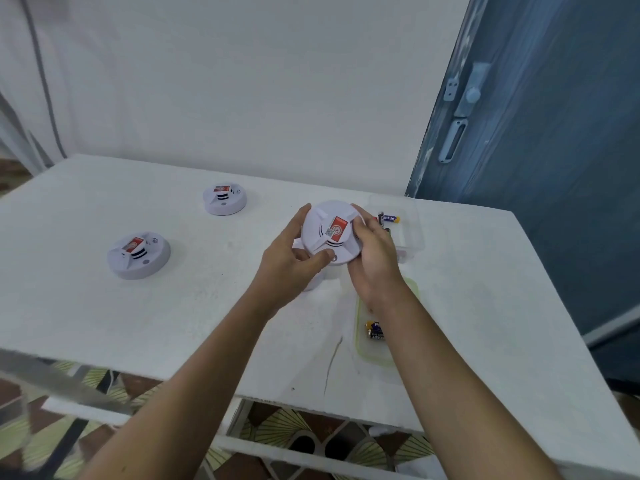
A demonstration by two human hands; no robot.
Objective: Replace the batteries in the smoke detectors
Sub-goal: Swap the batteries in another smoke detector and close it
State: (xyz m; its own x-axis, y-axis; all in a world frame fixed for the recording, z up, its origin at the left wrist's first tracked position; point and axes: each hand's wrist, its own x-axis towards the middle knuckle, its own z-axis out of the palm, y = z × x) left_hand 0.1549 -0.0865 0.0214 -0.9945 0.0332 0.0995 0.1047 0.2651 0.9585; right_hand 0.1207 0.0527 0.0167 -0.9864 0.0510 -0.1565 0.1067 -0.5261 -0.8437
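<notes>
A round white smoke detector (330,233) with a red label is held tilted above the white table (173,306). My left hand (294,261) grips its left rim, thumb on the lower face. My right hand (374,258) grips its right rim. Two more white detectors rest on the table: one (138,255) at the left, another (224,199) farther back. Batteries (388,220) lie in a clear container (412,223) behind my right hand. More batteries (374,330) lie in a green-rimmed tray (367,351) under my right forearm.
A white wall stands behind the table. A blue door (536,133) with a latch is at the right. A white object (318,275) lies on the table partly hidden under my hands. Patterned floor shows below the table's front edge.
</notes>
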